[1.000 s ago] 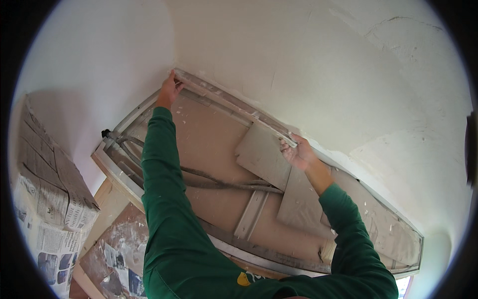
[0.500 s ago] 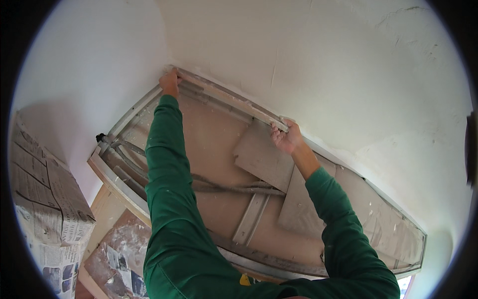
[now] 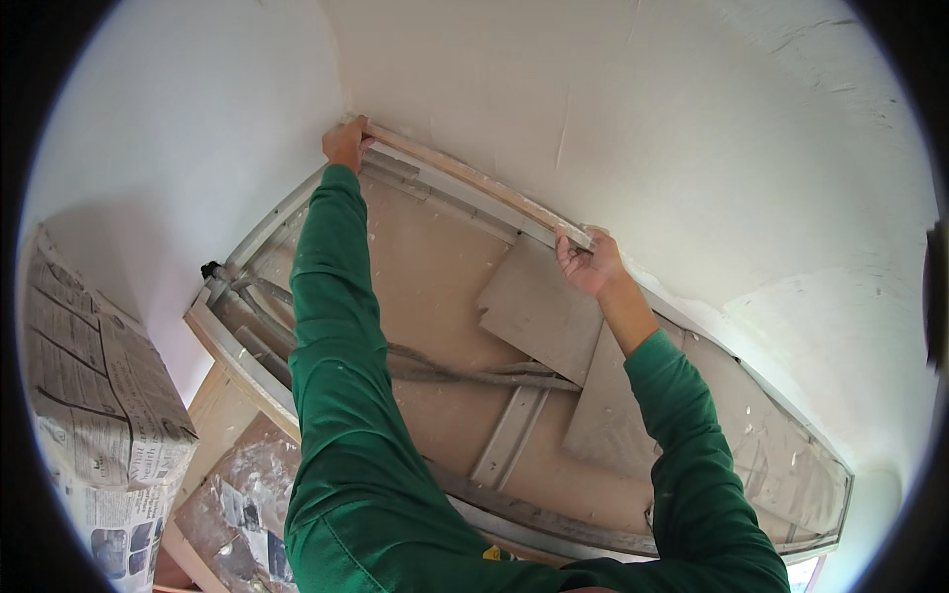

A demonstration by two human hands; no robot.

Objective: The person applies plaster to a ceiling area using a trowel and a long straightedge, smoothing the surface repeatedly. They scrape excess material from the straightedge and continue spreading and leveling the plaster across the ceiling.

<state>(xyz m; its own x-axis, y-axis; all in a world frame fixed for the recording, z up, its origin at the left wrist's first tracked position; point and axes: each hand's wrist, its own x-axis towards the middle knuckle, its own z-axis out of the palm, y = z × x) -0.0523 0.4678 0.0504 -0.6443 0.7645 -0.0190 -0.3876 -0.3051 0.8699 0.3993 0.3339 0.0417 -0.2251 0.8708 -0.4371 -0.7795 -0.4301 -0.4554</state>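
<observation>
A long, narrow straightedge bar [image 3: 474, 182], smeared with plaster, lies along the pale plastered wall [image 3: 643, 128]. My left hand [image 3: 345, 144] grips its far left end, close to the corner. Nearer the right end, my right hand [image 3: 591, 265] is closed round the bar, fingers curled under it. Just below the bar runs the metal edge channel [image 3: 282, 212] of a dusty, curved frame. Inside that frame are a brown bottom surface and a loose flat grey panel [image 3: 542, 306].
Grey cables [image 3: 465, 376] cross the frame's inside, near a short metal rail [image 3: 509, 435]. A newspaper-covered box-like shape [image 3: 89, 395] stands at the left. Below the frame, a plaster-spotted surface [image 3: 237, 494] shows at lower left. Another wall [image 3: 198, 128] meets the plastered one at the corner.
Both hands have moved the bar up the wall, opening a wider gap between it and the frame's edge. The whole view has shifted slightly.
</observation>
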